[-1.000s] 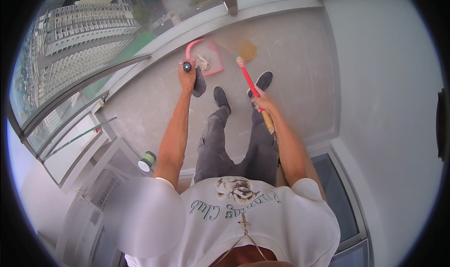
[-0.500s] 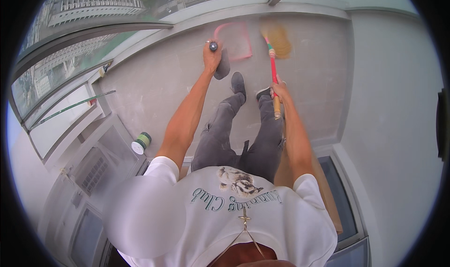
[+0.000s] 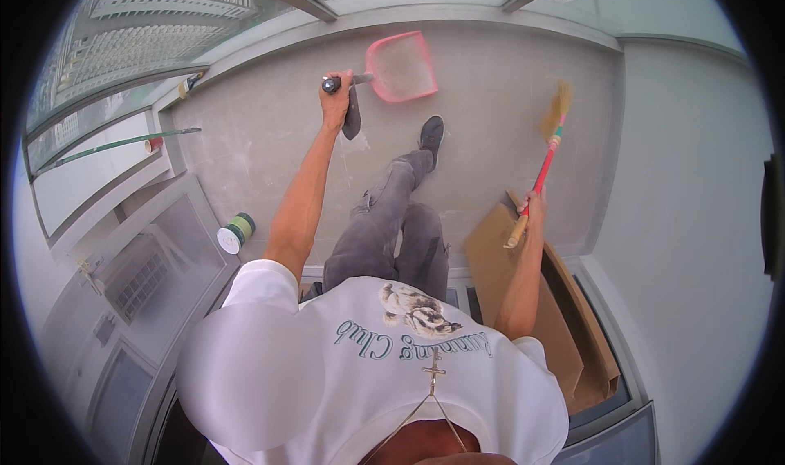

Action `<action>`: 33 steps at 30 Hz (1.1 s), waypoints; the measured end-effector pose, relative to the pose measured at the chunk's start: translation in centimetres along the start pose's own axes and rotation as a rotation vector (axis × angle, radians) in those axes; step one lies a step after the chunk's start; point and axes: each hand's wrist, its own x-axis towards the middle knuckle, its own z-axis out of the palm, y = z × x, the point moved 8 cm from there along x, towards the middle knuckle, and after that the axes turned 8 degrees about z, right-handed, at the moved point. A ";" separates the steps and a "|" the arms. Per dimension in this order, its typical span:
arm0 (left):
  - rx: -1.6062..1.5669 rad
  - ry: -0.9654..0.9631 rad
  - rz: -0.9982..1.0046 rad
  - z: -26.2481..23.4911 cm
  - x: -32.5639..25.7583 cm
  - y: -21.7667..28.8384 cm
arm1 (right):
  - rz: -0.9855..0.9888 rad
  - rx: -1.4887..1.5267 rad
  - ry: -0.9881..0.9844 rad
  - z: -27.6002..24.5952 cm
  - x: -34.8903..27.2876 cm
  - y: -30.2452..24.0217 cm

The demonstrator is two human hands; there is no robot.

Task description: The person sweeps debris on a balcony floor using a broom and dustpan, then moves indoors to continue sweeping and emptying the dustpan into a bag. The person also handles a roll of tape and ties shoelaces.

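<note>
The grey balcony floor [image 3: 270,138] fills the middle of the view, ringed by a glass railing [image 3: 106,81] on the person's left and a pale wall [image 3: 695,179] on the right. Flattened brown cardboard [image 3: 564,318] leans by the sill at the lower right, its upper edge just under the right forearm. On the left side there's a white cabinet unit [image 3: 139,269] with a vented panel, and a small round tin with a green band [image 3: 235,232] sits on the floor beside it. Out in front, the pink dustpan [image 3: 401,66] is held low near the far edge of the floor, its scoop turned toward the railing, its dark handle running back to the left hand [image 3: 335,97]. That hand is wrapped tight around the handle, fingers curled and pressed together, arm stretched out full length. Over on the other side, the broom [image 3: 541,167] stands nearly upright, red shaft, straw bristles up at the far end, well apart from the dustpan. The right hand [image 3: 530,212] grips it low on the shaft, fingers closed round the wood near its pale end. One dark shoe [image 3: 432,130] is planted between the two tools, the other one [image 3: 353,114] just beside the left hand and partly hidden by it
</note>
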 end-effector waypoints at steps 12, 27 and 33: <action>0.038 -0.082 0.107 -13.3 3.4 -4.5 | 0.261 -0.133 -0.373 29.1 -5.1 24.1; -0.061 0.031 -0.097 -27.6 14.4 -6.5 | -0.482 -1.083 0.418 38.4 4.1 6.7; -0.010 -0.069 0.012 -27.3 17.3 -5.9 | -0.377 -1.524 -0.222 48.5 -4.6 15.9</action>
